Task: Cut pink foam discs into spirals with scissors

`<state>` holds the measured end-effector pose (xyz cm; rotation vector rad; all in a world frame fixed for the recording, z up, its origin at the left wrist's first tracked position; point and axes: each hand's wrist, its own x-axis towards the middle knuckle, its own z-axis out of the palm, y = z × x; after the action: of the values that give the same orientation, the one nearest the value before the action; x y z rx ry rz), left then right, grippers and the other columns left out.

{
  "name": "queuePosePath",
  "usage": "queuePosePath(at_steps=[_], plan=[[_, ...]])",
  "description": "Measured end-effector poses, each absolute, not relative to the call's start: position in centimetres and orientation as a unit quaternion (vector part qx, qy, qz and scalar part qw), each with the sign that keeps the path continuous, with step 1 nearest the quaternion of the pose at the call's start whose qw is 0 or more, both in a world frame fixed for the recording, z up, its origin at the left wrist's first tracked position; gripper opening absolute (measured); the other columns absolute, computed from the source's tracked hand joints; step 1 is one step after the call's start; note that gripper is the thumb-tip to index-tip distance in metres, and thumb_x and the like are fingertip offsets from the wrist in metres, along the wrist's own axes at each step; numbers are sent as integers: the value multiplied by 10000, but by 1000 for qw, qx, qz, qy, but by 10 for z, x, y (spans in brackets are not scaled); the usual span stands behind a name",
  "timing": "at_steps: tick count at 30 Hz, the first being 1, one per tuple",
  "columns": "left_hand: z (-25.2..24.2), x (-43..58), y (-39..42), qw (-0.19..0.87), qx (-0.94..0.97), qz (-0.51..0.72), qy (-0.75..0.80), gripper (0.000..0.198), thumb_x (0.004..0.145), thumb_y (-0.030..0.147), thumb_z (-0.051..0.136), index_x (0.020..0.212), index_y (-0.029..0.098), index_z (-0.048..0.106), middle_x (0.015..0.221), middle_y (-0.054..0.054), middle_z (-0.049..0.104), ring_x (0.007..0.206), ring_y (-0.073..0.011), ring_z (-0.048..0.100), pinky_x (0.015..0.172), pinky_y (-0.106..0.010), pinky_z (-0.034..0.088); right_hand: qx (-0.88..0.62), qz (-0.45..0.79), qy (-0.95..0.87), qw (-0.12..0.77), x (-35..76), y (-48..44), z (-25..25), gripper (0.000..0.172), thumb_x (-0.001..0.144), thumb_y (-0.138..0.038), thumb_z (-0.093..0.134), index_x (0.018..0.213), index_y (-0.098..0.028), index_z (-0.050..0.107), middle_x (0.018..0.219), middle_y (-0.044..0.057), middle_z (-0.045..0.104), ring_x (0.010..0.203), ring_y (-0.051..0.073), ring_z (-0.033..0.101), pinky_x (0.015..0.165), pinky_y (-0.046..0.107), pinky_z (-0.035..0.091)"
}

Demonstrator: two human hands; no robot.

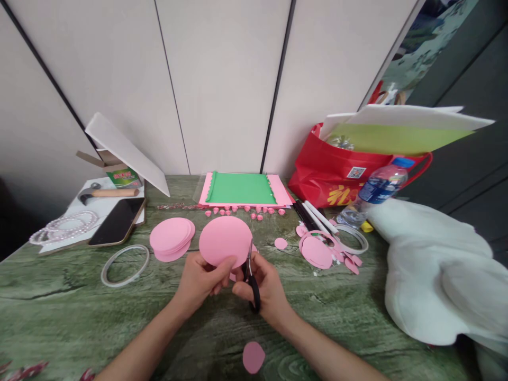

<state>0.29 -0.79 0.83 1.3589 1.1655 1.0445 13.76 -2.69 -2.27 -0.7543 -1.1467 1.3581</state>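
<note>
Left hand (200,278): fingers pinched on the lower edge of a pink disc (224,241), thumb on its front.
Disc: held upright just above the tabletop (79,312), in the middle of the view, between the two hands.
Right hand (265,286): fingers wrapped through the black handles of the scissors (251,275), grasping them.
Scissors: blades point up and meet the disc's right edge; how far apart the blades stand cannot be told.
Stack (171,238): more pink discs piled flat, just left of the held one.
Tape ring (125,264): lies flat, left of the stack and nearer the person.
Phone (118,221): dark screen up, on a white board at the left, beside strings of beads (67,225) and a hammer (105,193).
Green sheet (240,189): on pink sheets at the far edge, by the wall, with a row of small pink bits (246,211) in front.
Offcuts (317,251): pink rings and scraps right of the hands, near pens (313,214).
Scrap (253,357): one small pink piece lies between the forearms.
Bag (337,169): red, far right, with a bottle (375,193) lying against it.
Cloth (436,270): white, heaped at the right edge.
</note>
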Motion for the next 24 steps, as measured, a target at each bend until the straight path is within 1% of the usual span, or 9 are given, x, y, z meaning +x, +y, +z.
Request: queuePosePath(at_steps=[3,8,11,17,24], plan=[[8,3,-7,504,563,437,488,354,695,353,635,437,129,544,341,27,466,275,-37,342,284,-159,235,-312,586,-482,572,137,-27,-25,446,559,-484,774,771,-193,509,627,-43,453,577,119,392,558,252,313],[8,3,-7,490,567,448,488,366,684,354,639,413,138,523,332,30,460,277,-39,338,290,-162,231,-315,587,-486,565,138,-27,-26,463,560,-522,757,768,-192,509,584,-52,457,529,106,371,503,236,280],[9,3,-7,482,570,452,489,372,683,349,639,402,142,509,326,33,456,278,-40,336,295,-165,232,-307,597,-480,566,138,-27,-25,451,571,-506,758,776,-193,506,556,-63,451,490,90,342,472,223,262],[9,2,-7,475,575,457,484,359,700,348,631,432,141,511,345,39,466,289,-39,343,300,-161,236,-308,602,-473,565,138,-28,-27,400,586,-439,770,765,-193,509,527,-70,445,475,81,331,453,211,245],[10,1,-7,486,563,469,476,351,710,334,627,444,146,497,351,41,476,284,-42,362,296,-159,261,-333,593,-476,557,138,-29,-27,363,610,-449,741,736,-199,510,503,-78,439,419,66,324,414,204,248]])
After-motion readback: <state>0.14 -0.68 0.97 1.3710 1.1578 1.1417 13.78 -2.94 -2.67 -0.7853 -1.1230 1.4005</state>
